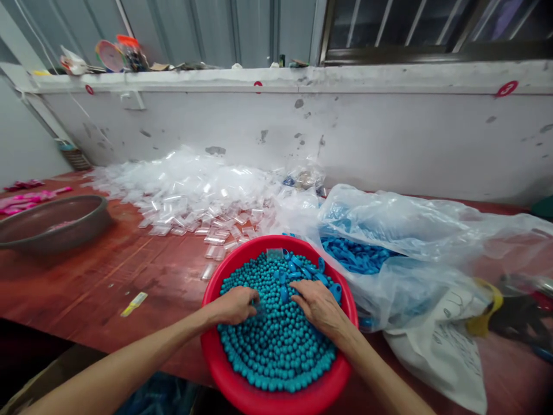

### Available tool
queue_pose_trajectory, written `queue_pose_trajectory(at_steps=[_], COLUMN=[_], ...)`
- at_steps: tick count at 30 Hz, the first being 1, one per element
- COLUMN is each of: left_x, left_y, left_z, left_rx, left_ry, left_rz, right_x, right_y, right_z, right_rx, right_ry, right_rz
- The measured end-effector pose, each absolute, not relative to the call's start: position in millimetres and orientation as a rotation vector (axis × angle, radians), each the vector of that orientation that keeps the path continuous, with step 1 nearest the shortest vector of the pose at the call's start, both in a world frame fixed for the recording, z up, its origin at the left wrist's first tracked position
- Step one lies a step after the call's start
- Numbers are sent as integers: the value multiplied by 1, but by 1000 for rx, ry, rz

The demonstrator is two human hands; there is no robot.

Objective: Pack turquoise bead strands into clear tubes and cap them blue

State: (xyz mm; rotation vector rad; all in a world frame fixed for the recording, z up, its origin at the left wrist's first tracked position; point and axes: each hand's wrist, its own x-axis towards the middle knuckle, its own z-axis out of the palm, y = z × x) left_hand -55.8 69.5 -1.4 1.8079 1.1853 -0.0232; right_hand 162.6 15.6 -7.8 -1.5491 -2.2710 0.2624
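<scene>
A red basin [208,346] stands in front of me, filled with teal round beads [276,346]. Over the left part of the beads is my left hand [237,304], its fingers curled together; what they hold, if anything, I cannot make out. My right hand [318,304] reaches over the right side, thumb and fingers apart, beside the small blue plastic pieces [298,266] that lie on the beads. One upright blue piece [284,294] is close to its fingertips. A small clear plastic case [275,253] rests at the basin's far edge.
Many clear plastic cases [185,190] are heaped on the red table [173,276]. An opened plastic bag [389,213] of blue pieces [358,255] lies right of the basin. A grey bowl [73,230] and pink pieces [26,202] are at left; a yellow-and-clear strip [134,304] lies nearer.
</scene>
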Motion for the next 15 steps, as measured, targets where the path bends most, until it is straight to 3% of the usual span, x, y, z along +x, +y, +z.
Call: queue_pose_trajectory(at_steps=[8,15], left_x=[5,-24], left_y=[72,70], left_z=[-32,-9], left_rx=[1440,1198], left_ry=[1038,807], left_rz=[-15,233], right_x=[166,167], right_y=[17,18], right_z=[-9,-4], right_rx=[-1466,-1398], right_ry=[-2065,-1844], right_rz=[375,491])
